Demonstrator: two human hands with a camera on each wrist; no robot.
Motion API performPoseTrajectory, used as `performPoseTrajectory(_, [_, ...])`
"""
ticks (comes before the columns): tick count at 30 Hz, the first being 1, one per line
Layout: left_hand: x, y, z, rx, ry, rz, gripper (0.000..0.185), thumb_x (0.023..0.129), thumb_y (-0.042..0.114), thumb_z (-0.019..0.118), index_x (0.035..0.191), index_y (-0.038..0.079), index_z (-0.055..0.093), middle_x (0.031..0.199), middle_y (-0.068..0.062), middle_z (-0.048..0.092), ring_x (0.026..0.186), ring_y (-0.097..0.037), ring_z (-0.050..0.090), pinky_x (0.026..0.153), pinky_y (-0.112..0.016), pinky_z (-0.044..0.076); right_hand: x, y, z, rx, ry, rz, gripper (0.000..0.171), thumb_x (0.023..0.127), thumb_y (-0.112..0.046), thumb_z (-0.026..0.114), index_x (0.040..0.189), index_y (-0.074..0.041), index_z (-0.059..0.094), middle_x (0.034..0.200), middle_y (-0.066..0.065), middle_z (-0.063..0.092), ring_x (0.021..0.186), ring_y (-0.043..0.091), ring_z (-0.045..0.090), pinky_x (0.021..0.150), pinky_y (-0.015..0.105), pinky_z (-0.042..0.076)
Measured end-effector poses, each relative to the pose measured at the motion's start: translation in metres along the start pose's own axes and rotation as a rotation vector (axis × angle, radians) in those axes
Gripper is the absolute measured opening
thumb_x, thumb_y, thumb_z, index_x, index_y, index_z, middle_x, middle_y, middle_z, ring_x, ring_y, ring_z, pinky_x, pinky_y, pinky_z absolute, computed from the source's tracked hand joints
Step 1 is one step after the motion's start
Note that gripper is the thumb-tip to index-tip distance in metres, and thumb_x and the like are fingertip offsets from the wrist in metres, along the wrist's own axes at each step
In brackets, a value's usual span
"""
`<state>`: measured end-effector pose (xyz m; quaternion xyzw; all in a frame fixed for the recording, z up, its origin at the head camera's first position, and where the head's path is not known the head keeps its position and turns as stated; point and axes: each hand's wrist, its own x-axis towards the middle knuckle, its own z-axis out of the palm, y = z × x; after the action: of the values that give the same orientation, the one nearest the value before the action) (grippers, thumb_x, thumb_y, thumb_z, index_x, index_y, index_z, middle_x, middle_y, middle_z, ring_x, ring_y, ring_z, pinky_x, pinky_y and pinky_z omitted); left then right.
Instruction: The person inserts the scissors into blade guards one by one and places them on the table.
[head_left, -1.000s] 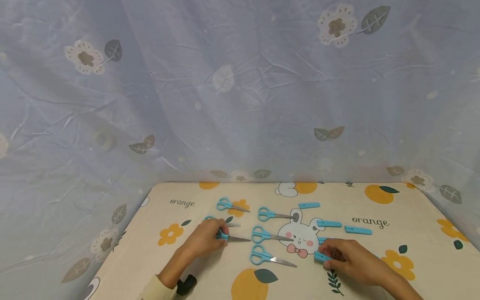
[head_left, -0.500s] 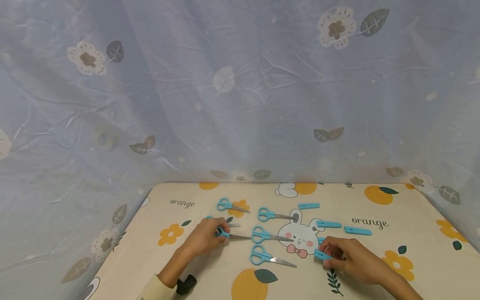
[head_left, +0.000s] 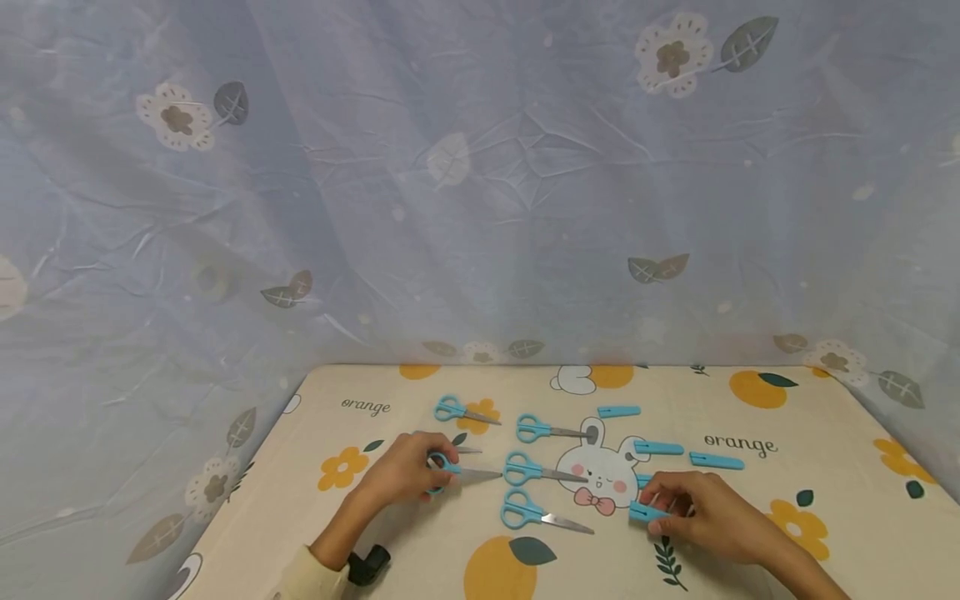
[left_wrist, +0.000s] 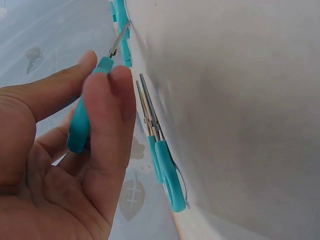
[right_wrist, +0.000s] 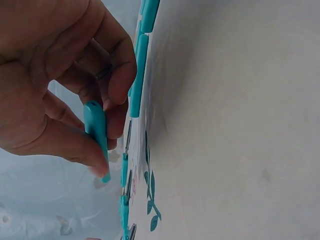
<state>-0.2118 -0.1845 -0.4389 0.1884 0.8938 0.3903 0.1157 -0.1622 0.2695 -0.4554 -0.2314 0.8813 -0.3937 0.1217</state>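
Note:
My left hand (head_left: pixel 405 471) pinches a pair of scissors by its light blue handle (left_wrist: pixel 79 125), the blade (head_left: pixel 480 474) pointing right. In the left wrist view these scissors are raised off the tablecloth. Another pair (head_left: pixel 470 451) lies just behind, its handle hidden by that hand. Between finger and thumb, my right hand (head_left: pixel 712 517) holds a light blue blade cap (head_left: pixel 645 512), seen end-on as a narrow cap (right_wrist: pixel 96 125) in the right wrist view. A second cap (head_left: pixel 642 481) is partly covered by the right fingers.
Between the hands, scissors (head_left: pixel 543 473), (head_left: pixel 551 518) and scissors (head_left: pixel 555 431) lie pointing right. Another pair (head_left: pixel 461 409) is at the back left. Loose caps (head_left: pixel 618 411), (head_left: pixel 658 448), (head_left: pixel 716 461) lie back right on the printed tablecloth (head_left: pixel 600 575). A curtain (head_left: pixel 480 208) hangs behind.
The left hand has turned the scissors slightly, so more of the handle shows and the blade looks narrower. The right hand with its cap has barely moved.

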Motion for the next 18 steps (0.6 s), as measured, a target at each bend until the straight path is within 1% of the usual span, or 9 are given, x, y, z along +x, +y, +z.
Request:
performPoseTrajectory(3, [-0.001, 0.000, -0.003, -0.038, -0.014, -0.009, 0.013, 0.093, 0.003, 0.081, 0.104, 0.008, 0.074, 0.089, -0.004, 0.074, 0.059, -0.016, 0.068, 0.054, -0.033, 0.062, 0.000, 0.000, -0.001, -0.008, 0.013, -0.003, 0.020, 0.093, -0.022, 0.084, 0.110, -0.015, 0.076, 0.091, -0.006, 0.068, 0.078, 0.002, 0.057, 0.066, 0.021, 0.050])
performPoseTrajectory(6, [-0.002, -0.001, -0.006, -0.070, -0.027, -0.011, 0.014, 0.095, 0.004, 0.080, 0.107, 0.005, 0.075, 0.086, -0.004, 0.071, 0.061, -0.016, 0.068, 0.056, -0.037, 0.064, 0.001, 0.000, -0.002, -0.018, 0.033, 0.007, 0.020, 0.093, -0.021, 0.084, 0.111, -0.014, 0.078, 0.092, -0.006, 0.069, 0.079, 0.002, 0.056, 0.067, 0.021, 0.050])
performPoseTrajectory(10, [-0.002, -0.001, -0.009, -0.096, -0.030, -0.001, 0.018, 0.097, 0.003, 0.077, 0.115, 0.000, 0.074, 0.085, -0.005, 0.068, 0.064, -0.015, 0.066, 0.058, -0.038, 0.065, 0.002, 0.000, -0.004, -0.022, 0.063, 0.036, 0.021, 0.093, -0.023, 0.084, 0.112, -0.015, 0.080, 0.093, -0.006, 0.070, 0.080, 0.002, 0.056, 0.068, 0.021, 0.050])
performPoseTrajectory(14, [-0.001, -0.001, -0.012, -0.112, -0.016, 0.004, 0.021, 0.098, 0.002, 0.076, 0.118, -0.002, 0.073, 0.084, -0.004, 0.068, 0.065, -0.013, 0.066, 0.059, -0.037, 0.065, 0.002, 0.001, -0.006, 0.000, 0.075, 0.043, 0.021, 0.094, -0.021, 0.084, 0.112, -0.013, 0.081, 0.092, -0.004, 0.070, 0.078, 0.003, 0.055, 0.065, 0.021, 0.048])
performPoseTrajectory(18, [0.001, -0.001, -0.013, -0.122, 0.001, 0.013, 0.021, 0.098, 0.002, 0.075, 0.118, -0.002, 0.072, 0.083, -0.003, 0.067, 0.067, -0.016, 0.067, 0.060, -0.040, 0.065, 0.003, 0.001, -0.008, 0.067, 0.066, 0.059, 0.022, 0.095, -0.019, 0.082, 0.116, -0.009, 0.080, 0.093, 0.001, 0.069, 0.078, 0.003, 0.055, 0.062, 0.021, 0.048])
